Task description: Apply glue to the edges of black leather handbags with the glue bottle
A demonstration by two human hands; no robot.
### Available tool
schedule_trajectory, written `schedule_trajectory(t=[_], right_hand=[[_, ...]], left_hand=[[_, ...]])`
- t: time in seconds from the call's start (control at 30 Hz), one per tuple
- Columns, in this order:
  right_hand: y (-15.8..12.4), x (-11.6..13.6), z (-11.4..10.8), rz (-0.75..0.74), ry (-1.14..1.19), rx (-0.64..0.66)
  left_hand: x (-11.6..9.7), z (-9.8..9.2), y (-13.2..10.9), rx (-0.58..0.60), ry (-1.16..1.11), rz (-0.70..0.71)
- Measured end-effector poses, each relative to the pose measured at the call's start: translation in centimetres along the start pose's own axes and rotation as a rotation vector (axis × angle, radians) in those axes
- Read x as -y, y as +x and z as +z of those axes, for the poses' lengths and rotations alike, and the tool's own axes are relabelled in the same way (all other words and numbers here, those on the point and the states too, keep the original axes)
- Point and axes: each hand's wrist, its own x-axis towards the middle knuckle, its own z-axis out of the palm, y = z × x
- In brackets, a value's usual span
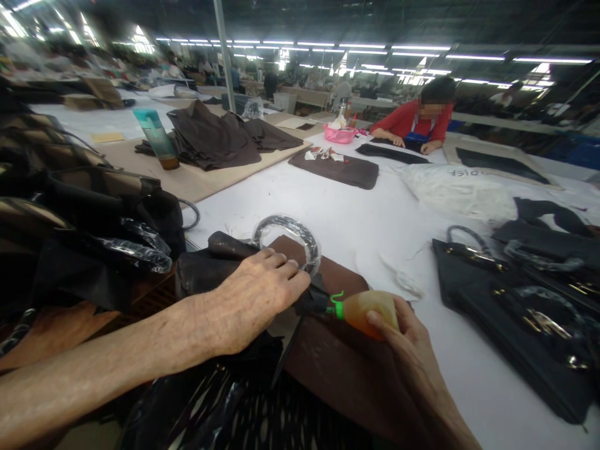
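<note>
My left hand [265,294] has its fingers curled over the edge of a dark leather bag piece [206,269], beside a handle wrapped in clear plastic [293,228]. From the right, my right hand [407,337] grips a soft bottle of amber liquid [368,312]. Its green-collared nozzle points left, at the dark material just beside my left fingers; whether the tip touches is unclear. Beneath both hands lies a brown panel [328,369].
Black bags [520,319] lie at the right and more bags [89,206] are heaped at the left. Further back are a teal-capped bottle [157,137], dark leather pieces [210,137], a pink basket [339,134] and a person in red [403,119] across the white table [267,194].
</note>
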Motion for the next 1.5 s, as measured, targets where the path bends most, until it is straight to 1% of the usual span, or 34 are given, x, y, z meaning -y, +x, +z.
schedule_trajectory(t=[0.23,0.4,0.53,0.73,0.9,1.07,1.3,1.43,1.5], right_hand=[[0.0,0.2,0.4,0.048,0.034,-0.001],[-0.4,0.9,0.5,0.069,0.047,0.003],[-0.7,1.0,0.2,0.114,0.091,0.044],[-1.6,0.6,0.0,0.131,0.134,0.096],[-2.4,0.7,0.0,0.130,0.136,0.100],[-3.2,1.2,0.3,0.141,0.156,0.123],[-4.5,2.2,0.6,0.171,0.193,0.103],[-4.7,2.1,0.5,0.162,0.223,0.076],[-4.8,1.9,0.3,0.156,0.224,0.089]], left_hand=[[0.1,0.1,0.0,0.008,0.007,-0.003],[0.1,0.3,0.0,0.002,-0.004,-0.002],[0.0,0.0,0.0,0.017,-0.017,-0.012],[-0.1,-0.2,0.0,0.022,0.013,-0.011],[0.0,0.2,0.0,-0.001,0.038,-0.005],[-0.3,0.0,-0.1,-0.005,0.054,-0.011],[-0.2,0.4,-0.2,-0.037,0.066,0.003],[-0.2,0.5,-0.2,-0.029,0.056,-0.011],[-0.3,0.4,-0.2,-0.014,0.050,-0.021]])
